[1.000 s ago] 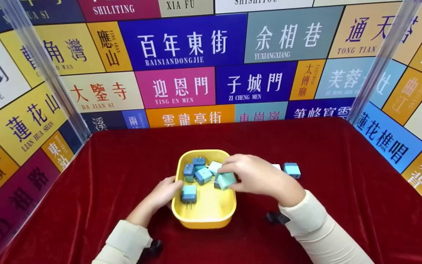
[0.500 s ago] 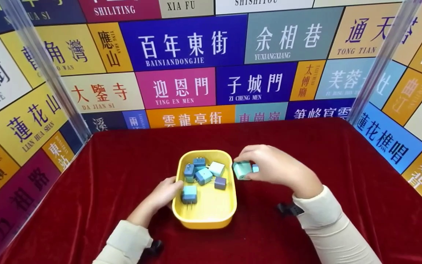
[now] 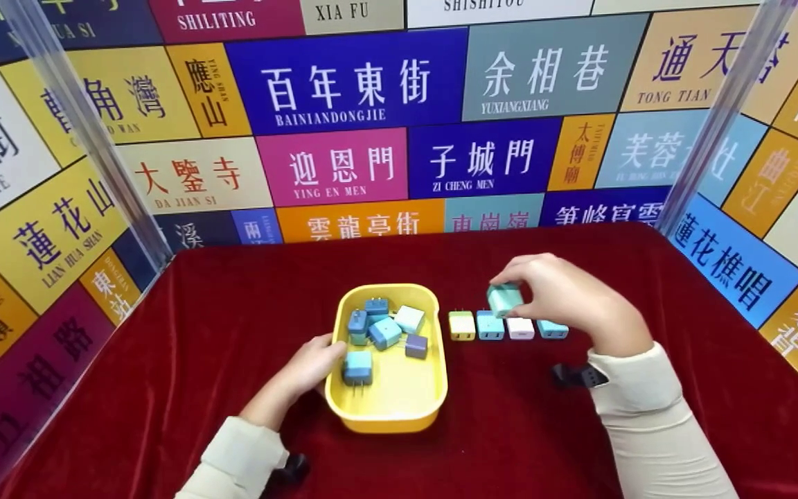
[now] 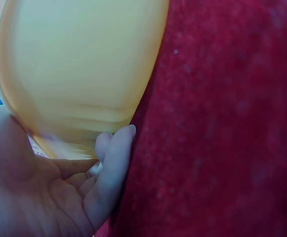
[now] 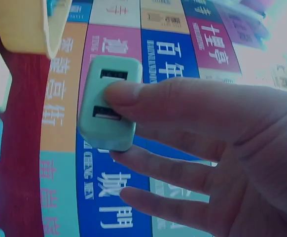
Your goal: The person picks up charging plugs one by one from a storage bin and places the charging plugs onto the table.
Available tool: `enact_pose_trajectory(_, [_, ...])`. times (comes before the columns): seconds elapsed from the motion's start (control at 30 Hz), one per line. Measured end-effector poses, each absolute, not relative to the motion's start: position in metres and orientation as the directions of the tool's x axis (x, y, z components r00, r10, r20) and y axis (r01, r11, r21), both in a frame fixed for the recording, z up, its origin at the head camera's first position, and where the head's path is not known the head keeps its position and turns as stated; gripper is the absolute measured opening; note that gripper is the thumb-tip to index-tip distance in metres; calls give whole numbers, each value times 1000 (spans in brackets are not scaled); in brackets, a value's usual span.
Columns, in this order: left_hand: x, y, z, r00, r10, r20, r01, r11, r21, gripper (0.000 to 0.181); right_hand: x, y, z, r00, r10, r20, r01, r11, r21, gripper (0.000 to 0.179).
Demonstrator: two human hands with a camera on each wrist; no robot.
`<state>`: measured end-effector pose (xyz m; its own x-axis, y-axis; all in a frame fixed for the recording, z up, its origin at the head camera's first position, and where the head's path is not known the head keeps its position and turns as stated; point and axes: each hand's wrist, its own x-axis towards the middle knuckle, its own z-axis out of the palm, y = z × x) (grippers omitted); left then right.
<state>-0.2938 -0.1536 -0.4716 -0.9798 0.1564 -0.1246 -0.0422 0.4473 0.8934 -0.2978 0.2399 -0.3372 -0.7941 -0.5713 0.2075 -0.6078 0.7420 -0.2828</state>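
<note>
My right hand pinches a mint-green USB charger between thumb and fingers, held above a row of chargers. In the right wrist view the thumb lies across the face of this charger, between its two USB ports. At the left side of a yellow plastic bin, my left hand grips the wall, thumb at the rim. The left wrist view has its fingers curled against the outside of the bin. Inside the bin lie several blue chargers, a white charger and a purple charger.
Right of the bin a row stands on the red cloth: a yellow-green charger, a blue charger, a pale charger and another blue charger. Behind rises a wall of coloured signs with clear posts.
My right hand has lifted the mint-green charger out of the bin and carried it right, over the row. The purple charger and the row are uncovered. My left hand stays on the bin.
</note>
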Motion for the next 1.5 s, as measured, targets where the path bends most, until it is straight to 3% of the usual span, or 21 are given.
enact_pose_trajectory(0.67, [-294, -153, -472, -979, 152, -135, -52, 457, 888, 45, -320, 296, -351, -911, -398, 104, -407, 833, -375, 40])
enact_pose_trajectory(1.5, [-294, -154, -473, -980, 150, -132, -50, 454, 889, 44, -337, 353, -379, -951, -308, -6, -269, 839, -474, 41])
